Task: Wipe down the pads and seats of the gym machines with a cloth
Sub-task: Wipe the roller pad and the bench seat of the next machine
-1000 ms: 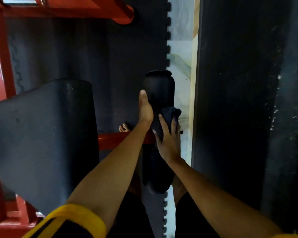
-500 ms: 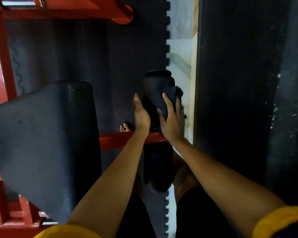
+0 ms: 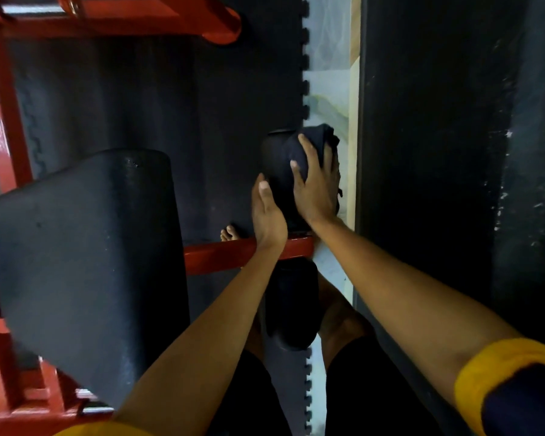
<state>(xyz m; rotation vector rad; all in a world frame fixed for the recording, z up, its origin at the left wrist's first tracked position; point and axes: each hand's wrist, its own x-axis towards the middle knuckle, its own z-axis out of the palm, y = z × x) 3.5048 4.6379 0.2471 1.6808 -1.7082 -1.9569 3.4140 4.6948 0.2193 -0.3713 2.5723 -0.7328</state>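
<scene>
Head view. The upper foam roller pad (image 3: 276, 152) stands above the red crossbar (image 3: 217, 254) that carries it. A second roller (image 3: 291, 309) hangs below that bar.

The dark cloth (image 3: 313, 140) lies over the far end and right side of the upper roller. The right hand (image 3: 315, 187) covers it, fingers spread and fairly straight, pressing the cloth onto the foam. Whether the outer fingers wrap round the roller's far side cannot be told. The left hand (image 3: 268, 215) holds nothing. Its fingers are straight and together, and it lies against the roller's left side, just above the crossbar.

Left of the roller, across a gap of black rubber mat (image 3: 170, 121), sits the large seat pad (image 3: 82, 262), its left edge cut off by the frame. Right of the roller the mat's toothed edge meets a narrow strip of pale tiled floor (image 3: 331, 89). A dark upright panel (image 3: 438, 152) closes that side, so there is little room there. Well beyond the roller, a red frame tube (image 3: 170, 14) crosses the top of the view.

Bare toes (image 3: 230, 232) show just above the crossbar, left of the left hand. Much of the upper roller is hidden by cloth and hands, and black on black blurs where cloth ends and foam begins. Yellow-cuffed sleeves (image 3: 501, 366) are cut off at the bottom edge.
</scene>
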